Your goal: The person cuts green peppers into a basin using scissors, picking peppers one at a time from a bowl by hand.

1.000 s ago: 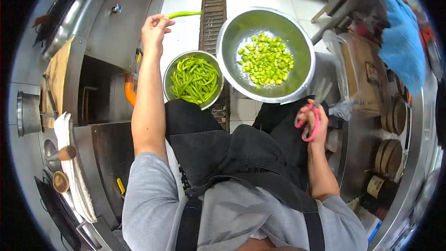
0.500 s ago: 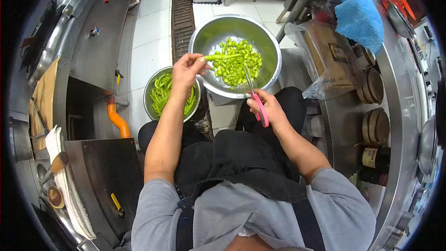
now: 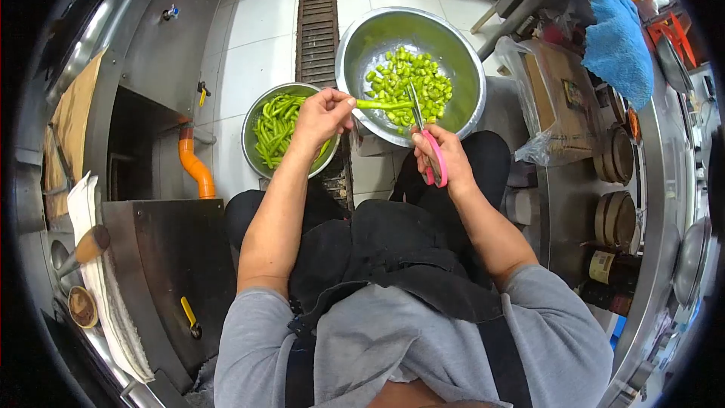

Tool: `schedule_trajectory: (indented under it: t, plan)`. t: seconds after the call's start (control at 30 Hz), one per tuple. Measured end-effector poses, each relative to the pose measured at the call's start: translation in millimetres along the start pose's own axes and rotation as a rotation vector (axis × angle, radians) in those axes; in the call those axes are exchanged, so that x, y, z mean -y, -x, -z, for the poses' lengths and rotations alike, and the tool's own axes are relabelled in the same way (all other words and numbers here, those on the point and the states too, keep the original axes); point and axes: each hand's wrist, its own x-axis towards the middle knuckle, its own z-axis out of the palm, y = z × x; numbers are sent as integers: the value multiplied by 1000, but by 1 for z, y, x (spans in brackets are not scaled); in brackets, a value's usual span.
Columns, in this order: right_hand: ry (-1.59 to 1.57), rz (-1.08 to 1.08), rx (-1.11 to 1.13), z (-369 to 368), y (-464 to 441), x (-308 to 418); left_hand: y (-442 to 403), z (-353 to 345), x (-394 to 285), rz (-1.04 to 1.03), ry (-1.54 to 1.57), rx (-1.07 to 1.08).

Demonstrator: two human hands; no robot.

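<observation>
Pinched in the fingers of my left hand is a long green chili pepper, pointing right over the near part of a large steel bowl. My right hand is closed on pink-handled scissors, whose blades meet the pepper near its right end. Chopped green pieces lie in the large bowl beneath. Left of it, a smaller steel bowl holds whole long green peppers, partly hidden by my left wrist.
A floor drain grate runs between white tiles. An orange pipe and a steel cabinet stand on the left. To the right are a plastic-wrapped cardboard box, a hanging blue towel and a shelf with round containers.
My view has shifted, so the bowls and both hands sit farther right in the picture. The scissor blades have swung more upright across the pepper. Both hands keep their holds.
</observation>
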Motion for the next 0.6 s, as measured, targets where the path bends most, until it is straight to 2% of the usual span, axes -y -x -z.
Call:
schedule_trajectory:
  t: [0.07, 0.27, 0.37, 0.5, 0.6]
  plan:
    - [63, -112, -6, 2, 5, -3, 0, 1, 4, -7, -48, -42]
    - [74, -129, -39, 5, 25, -7, -3, -1, 4, -26, 26, -98]
    - [5, -56, -4, 7, 27, -15, 0, -15, 2, -47, 42, -24]
    - [30, 24, -68, 8, 21, -16, 9, -37, 1, -14, 56, 182]
    - [15, -26, -48, 14, 27, -4, 3, -38, 6, 0, 19, 174]
